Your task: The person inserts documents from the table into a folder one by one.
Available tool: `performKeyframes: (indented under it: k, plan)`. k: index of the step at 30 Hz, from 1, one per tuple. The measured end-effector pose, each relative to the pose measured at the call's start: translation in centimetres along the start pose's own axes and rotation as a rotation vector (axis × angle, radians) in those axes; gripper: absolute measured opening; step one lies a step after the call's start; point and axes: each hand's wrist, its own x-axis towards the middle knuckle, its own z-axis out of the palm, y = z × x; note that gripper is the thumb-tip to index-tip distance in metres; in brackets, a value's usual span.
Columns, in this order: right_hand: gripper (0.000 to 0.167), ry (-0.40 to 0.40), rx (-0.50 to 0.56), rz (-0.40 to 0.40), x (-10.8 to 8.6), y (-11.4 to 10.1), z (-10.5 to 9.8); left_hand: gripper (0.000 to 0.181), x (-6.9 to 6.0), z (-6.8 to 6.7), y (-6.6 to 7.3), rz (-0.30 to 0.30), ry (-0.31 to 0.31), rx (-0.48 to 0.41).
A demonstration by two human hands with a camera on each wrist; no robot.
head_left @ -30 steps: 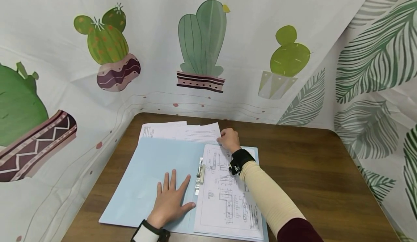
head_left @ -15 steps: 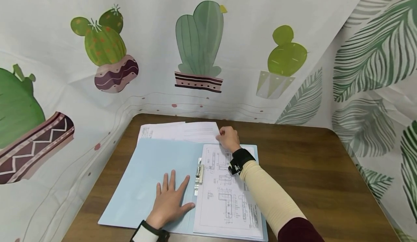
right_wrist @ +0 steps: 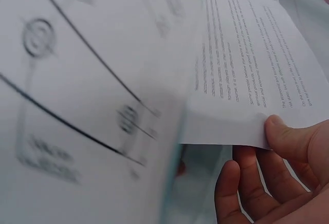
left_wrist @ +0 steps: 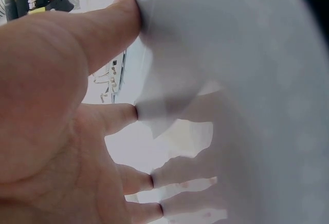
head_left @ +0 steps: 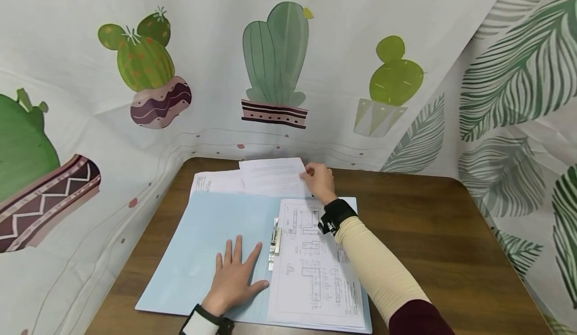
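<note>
A light blue folder (head_left: 216, 225) lies spread on the wooden table. My left hand (head_left: 232, 277) rests on its left cover with fingers apart. Beyond the folder's top edge, my right hand (head_left: 319, 180) pinches the right edge of a printed sheet (head_left: 275, 175). In the right wrist view the thumb lies on top of this sheet (right_wrist: 257, 64) and the other fingers are below it. A stack of technical drawings (head_left: 315, 275) sits on the folder's right side, beside a metal clip (head_left: 274, 242). The left wrist view shows the spread fingers against the pale cover (left_wrist: 257, 106).
Another printed sheet (head_left: 216, 181) sticks out behind the folder at the left, partly under the pinched one. Brown table top (head_left: 428, 235) extends to the right. A white curtain with cactus prints (head_left: 203, 74) hangs right behind the table's far edge.
My right hand has moved slightly away from me, drawing the pinched sheet farther out past the folder's top edge. The left hand stays in place on the cover.
</note>
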Motion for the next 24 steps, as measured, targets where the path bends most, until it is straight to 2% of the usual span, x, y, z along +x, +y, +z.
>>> performKeyframes:
  k: [4,14,24]
  plan:
    - [0.010,0.012,-0.011,-0.020,0.2,-0.7,-1.0,0.090,-0.1,0.1,0.0,-0.009,-0.009,0.004]
    - [0.009,0.096,0.036,-0.188,0.7,-2.7,-4.5,0.091,-0.1,0.1,0.0,-0.029,-0.037,-0.004]
    - [0.009,0.233,0.039,-0.317,0.7,-5.2,-9.9,0.089,0.1,-0.1,0.1,-0.020,-0.030,-0.013]
